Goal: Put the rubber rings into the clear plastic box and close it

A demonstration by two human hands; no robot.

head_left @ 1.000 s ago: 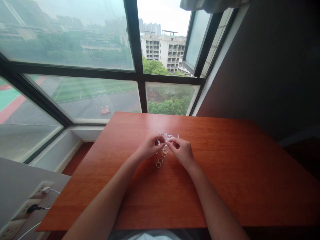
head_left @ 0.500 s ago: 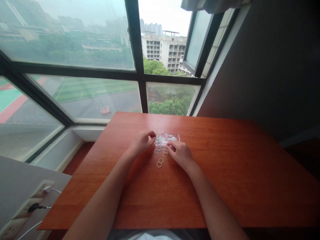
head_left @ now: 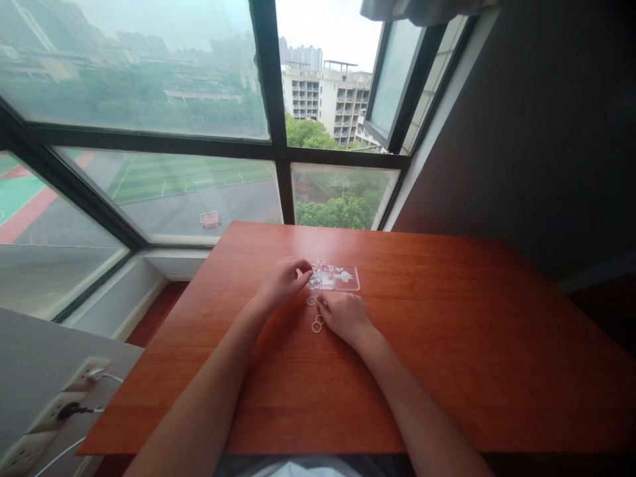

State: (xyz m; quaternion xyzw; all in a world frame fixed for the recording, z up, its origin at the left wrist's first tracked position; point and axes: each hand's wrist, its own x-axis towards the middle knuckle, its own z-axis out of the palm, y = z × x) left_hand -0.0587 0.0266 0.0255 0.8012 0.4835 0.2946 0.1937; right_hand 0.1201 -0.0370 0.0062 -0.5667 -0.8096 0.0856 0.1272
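A small clear plastic box (head_left: 325, 282) lies on the table with its lid (head_left: 347, 278) folded out to the right. Small rings, some dark and some reddish, lie in its compartments. My left hand (head_left: 284, 283) is at the box's left edge, thumb and forefinger closed on it. In front of the box, my right hand (head_left: 344, 314) rests low over the table, fingertips together among loose rings; what they pinch is hidden. A pale ring (head_left: 311, 301) lies just left of those fingertips. Nearer me is a yellowish ring (head_left: 317, 327) touching another one, partly beside my right hand.
The reddish-brown wooden table (head_left: 447, 344) reaches to the window (head_left: 209, 199) at the back. A dark wall (head_left: 517, 132) rises on the right. Sockets with plugged-in cables (head_left: 69, 411) sit on the low wall at the left.
My right hand has moved left and toward me, from beside the lid to the loose rings, and now covers several of them. The left hand has barely moved.
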